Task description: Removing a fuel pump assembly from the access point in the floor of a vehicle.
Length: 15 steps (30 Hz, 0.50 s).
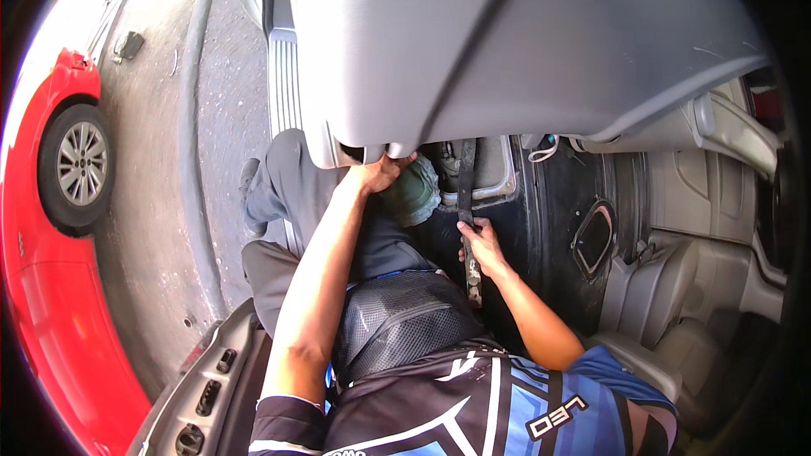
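Your left hand point(380, 174) reaches up under the lower edge of the grey dashboard panel point(507, 42), its fingers curled against the panel's underside beside a dark opening there; whether they clamp something or only press on it, you cannot tell, since the fingertips are hidden by the panel. Your right hand point(483, 245) sits lower and to the right of the left one, closed around a long dark metal bar point(466, 194) that runs nearly upright, its upper end rising into the gap under the dashboard and its lower end sticking out below your fist toward your chest. Between your two hands lies a dull green rounded part point(416, 192), just beside your left wrist. To the right of your right hand the black floor carpet point(549, 203) spreads out, with an oval opening point(594, 239) in it, and grey seat trim point(676, 287) beyond. Well off to the left of your left arm, outside on the pavement, stands a red car point(51, 287). Below your left elbow is the open door's grey switch panel point(207, 388).
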Each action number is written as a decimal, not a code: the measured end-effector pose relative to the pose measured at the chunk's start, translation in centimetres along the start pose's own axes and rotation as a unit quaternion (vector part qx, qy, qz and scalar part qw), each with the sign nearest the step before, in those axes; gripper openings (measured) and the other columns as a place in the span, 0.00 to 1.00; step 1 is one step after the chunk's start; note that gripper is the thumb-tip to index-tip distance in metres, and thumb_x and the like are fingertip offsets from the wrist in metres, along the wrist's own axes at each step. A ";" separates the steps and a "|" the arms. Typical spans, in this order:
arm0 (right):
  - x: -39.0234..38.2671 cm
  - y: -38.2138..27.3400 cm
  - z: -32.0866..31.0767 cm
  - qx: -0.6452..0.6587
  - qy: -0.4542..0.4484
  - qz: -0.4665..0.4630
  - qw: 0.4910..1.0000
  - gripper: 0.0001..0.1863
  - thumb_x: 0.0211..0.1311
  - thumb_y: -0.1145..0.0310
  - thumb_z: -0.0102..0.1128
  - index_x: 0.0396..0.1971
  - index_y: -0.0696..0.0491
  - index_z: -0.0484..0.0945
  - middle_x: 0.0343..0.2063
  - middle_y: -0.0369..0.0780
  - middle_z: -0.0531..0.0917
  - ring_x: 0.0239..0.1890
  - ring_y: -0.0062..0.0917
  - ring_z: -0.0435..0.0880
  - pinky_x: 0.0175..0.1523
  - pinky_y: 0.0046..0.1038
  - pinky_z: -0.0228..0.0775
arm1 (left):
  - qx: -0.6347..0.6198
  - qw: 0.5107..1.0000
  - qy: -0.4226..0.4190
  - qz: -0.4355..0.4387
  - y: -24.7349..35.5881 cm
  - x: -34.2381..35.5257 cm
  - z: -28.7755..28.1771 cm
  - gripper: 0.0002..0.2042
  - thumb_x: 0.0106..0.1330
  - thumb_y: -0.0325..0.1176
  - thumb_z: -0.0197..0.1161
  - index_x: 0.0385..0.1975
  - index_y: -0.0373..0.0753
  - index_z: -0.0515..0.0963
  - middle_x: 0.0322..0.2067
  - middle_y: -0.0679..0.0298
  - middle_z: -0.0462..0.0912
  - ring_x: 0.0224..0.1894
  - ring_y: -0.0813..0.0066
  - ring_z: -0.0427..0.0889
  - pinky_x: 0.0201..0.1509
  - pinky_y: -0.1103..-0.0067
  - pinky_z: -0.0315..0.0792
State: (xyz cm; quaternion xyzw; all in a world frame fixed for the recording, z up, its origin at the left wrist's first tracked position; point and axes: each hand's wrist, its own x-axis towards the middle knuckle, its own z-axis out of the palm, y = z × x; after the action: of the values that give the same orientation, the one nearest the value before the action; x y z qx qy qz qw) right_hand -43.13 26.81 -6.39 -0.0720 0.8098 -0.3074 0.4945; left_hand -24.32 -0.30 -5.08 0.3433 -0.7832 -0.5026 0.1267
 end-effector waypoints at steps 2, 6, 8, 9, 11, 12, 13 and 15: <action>1.1 -0.8 0.7 -0.147 0.086 -0.137 0.976 0.34 0.65 0.53 0.68 0.62 0.54 0.62 0.30 0.47 0.80 0.26 0.35 0.83 0.36 0.41 0.79 | 0.023 0.999 -0.039 -0.023 0.5 0.0 0.0 0.31 0.71 0.55 0.58 0.64 0.36 0.69 0.63 0.40 0.70 0.68 0.43 0.67 0.67 0.59 0.66; 3.5 -4.6 0.7 -0.363 0.111 -0.178 0.908 0.37 0.68 0.44 0.57 0.68 0.52 0.61 0.40 0.61 0.83 0.47 0.56 0.83 0.57 0.51 0.71 | 0.228 0.942 -0.232 -0.086 4.1 -0.2 1.7 0.26 0.72 0.55 0.56 0.47 0.35 0.82 0.41 0.44 0.86 0.49 0.49 0.84 0.56 0.61 0.77; 5.3 -6.8 0.3 -0.496 0.108 -0.155 0.848 0.36 0.72 0.36 0.41 0.67 0.49 0.65 0.43 0.62 0.83 0.51 0.62 0.80 0.58 0.56 0.69 | 0.217 0.928 -0.302 -0.004 6.7 -1.3 3.9 0.26 0.72 0.57 0.55 0.49 0.38 0.82 0.44 0.49 0.86 0.51 0.50 0.84 0.56 0.62 0.77; 6.7 -7.9 0.1 -0.518 0.113 -0.140 0.836 0.35 0.73 0.38 0.41 0.70 0.46 0.60 0.45 0.62 0.82 0.51 0.62 0.80 0.57 0.57 0.69 | 0.210 0.929 -0.304 0.011 7.8 -2.2 5.1 0.22 0.69 0.52 0.60 0.45 0.37 0.85 0.45 0.51 0.87 0.53 0.53 0.84 0.56 0.63 0.78; 9.5 -9.0 0.4 -0.429 0.142 -0.226 0.863 0.36 0.74 0.40 0.41 0.72 0.48 0.55 0.48 0.63 0.81 0.52 0.62 0.79 0.58 0.57 0.69 | 0.201 0.909 -0.355 0.083 9.2 -2.9 7.1 0.21 0.66 0.49 0.66 0.48 0.37 0.84 0.46 0.51 0.87 0.54 0.53 0.84 0.57 0.65 0.77; 11.3 -9.5 0.7 -0.390 0.151 -0.255 0.872 0.37 0.74 0.40 0.41 0.72 0.49 0.53 0.49 0.64 0.80 0.53 0.63 0.78 0.59 0.58 0.67 | 0.225 0.888 -0.388 0.103 9.8 -2.7 8.1 0.21 0.64 0.47 0.67 0.50 0.39 0.84 0.51 0.52 0.84 0.57 0.53 0.81 0.60 0.62 0.76; 13.0 -9.8 1.3 -0.355 0.150 -0.256 0.887 0.38 0.74 0.41 0.41 0.73 0.50 0.50 0.51 0.64 0.79 0.55 0.63 0.76 0.60 0.58 0.66 | 0.247 0.860 -0.431 0.116 10.3 -2.5 9.0 0.21 0.63 0.46 0.69 0.52 0.40 0.83 0.56 0.54 0.82 0.61 0.52 0.79 0.62 0.59 0.74; 15.8 -10.2 2.3 -0.368 0.214 -0.369 0.826 0.34 0.76 0.47 0.44 0.70 0.56 0.54 0.45 0.61 0.82 0.43 0.58 0.84 0.50 0.52 0.76 | 0.284 0.837 -0.444 0.147 10.8 -2.2 10.6 0.21 0.65 0.47 0.66 0.53 0.43 0.83 0.63 0.56 0.75 0.66 0.50 0.72 0.66 0.56 0.69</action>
State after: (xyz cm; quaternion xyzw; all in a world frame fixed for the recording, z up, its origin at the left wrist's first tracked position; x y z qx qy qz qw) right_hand -51.03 11.06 -13.32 -0.4746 0.8615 -0.1536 0.0950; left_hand -32.89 11.35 -0.20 -0.0149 -0.9052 -0.3316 -0.2654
